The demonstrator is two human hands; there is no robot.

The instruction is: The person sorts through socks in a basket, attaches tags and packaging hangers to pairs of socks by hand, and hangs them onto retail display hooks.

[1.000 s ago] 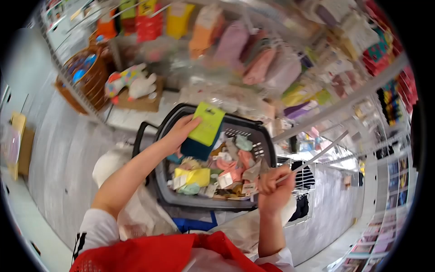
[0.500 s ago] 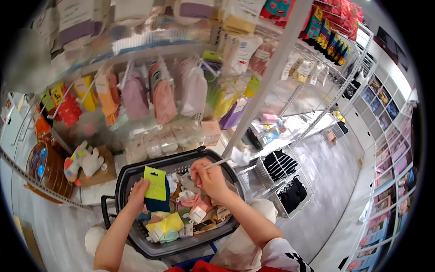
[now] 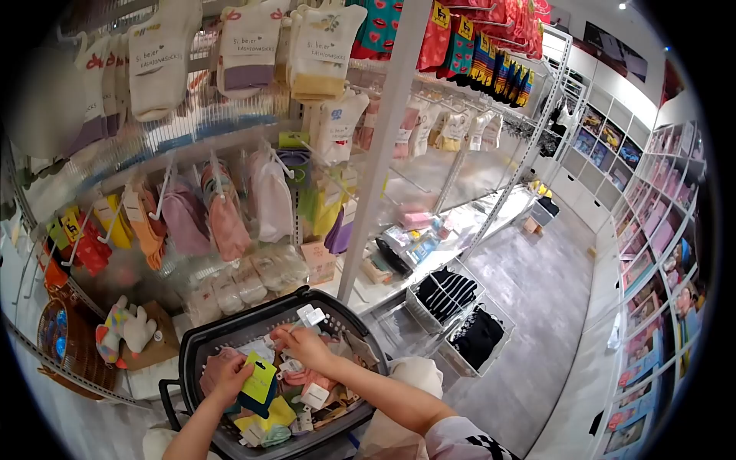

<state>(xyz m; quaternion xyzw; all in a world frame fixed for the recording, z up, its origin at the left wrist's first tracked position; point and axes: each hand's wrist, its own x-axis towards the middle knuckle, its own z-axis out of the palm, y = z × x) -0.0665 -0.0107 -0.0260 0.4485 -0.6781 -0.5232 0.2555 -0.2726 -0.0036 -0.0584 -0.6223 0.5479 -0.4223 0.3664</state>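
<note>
My left hand (image 3: 230,381) is closed on a pair of dark teal socks (image 3: 257,405) with a lime-green card (image 3: 260,377) at the top. It is over the left part of a black basket (image 3: 198,335). My right hand (image 3: 307,349) is above the basket's middle, fingers pinched; what lies between them is too small to make out. A white tag (image 3: 310,315) shows just beyond that hand, near the far rim. Below both hands lie yellow socks (image 3: 270,416), pink socks (image 3: 313,381) and several other tagged pairs, partly hidden by my arms.
Socks (image 3: 188,218) hang from hooks on the rack ahead. A white post (image 3: 383,153) rises behind the basket. To the right stand wire bins (image 3: 477,341) with dark clothing. A plush toy (image 3: 126,330) and a wicker basket (image 3: 73,345) are at left.
The view has tilted up and turned right, so the basket sits lower and further left. My right hand has moved toward my left, and the thin white rod it held no longer shows clearly.
</note>
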